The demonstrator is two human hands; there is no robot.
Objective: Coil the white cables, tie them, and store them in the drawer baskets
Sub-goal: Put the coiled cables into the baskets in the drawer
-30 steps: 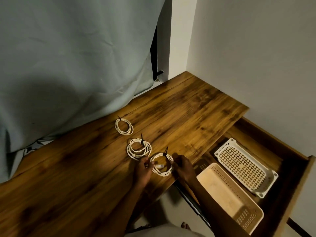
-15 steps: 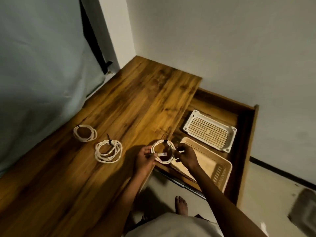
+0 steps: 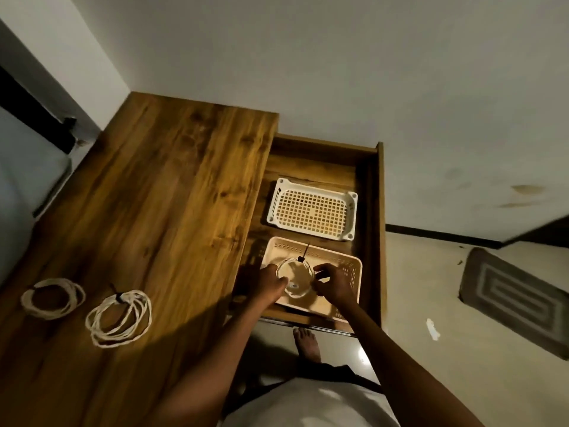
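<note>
Both hands hold one small white cable coil point(image 3: 295, 277) between them: the left hand point(image 3: 271, 283) grips its left edge with curled fingers, and the right hand point(image 3: 334, 283) pinches its right edge with fingers bent inward. A black tie point(image 3: 303, 254) sticks up from the coil's far side. The coil hangs over the pink basket point(image 3: 351, 269), which sits in the open drawer point(image 3: 374, 229); whether the coil touches the basket floor I cannot tell. Beyond the pink basket, further back in the same drawer, lies a white basket point(image 3: 312, 209) with a grid floor. Left of the pink basket, on the wooden desk top point(image 3: 160, 195), lie two more tied white coils: a larger coil point(image 3: 118, 317) nearer the basket and a smaller coil point(image 3: 52, 298) further left. Below the drawer a bare foot point(image 3: 306, 343) stands on the floor, and to the right lies a grey mat point(image 3: 514, 297).
</note>
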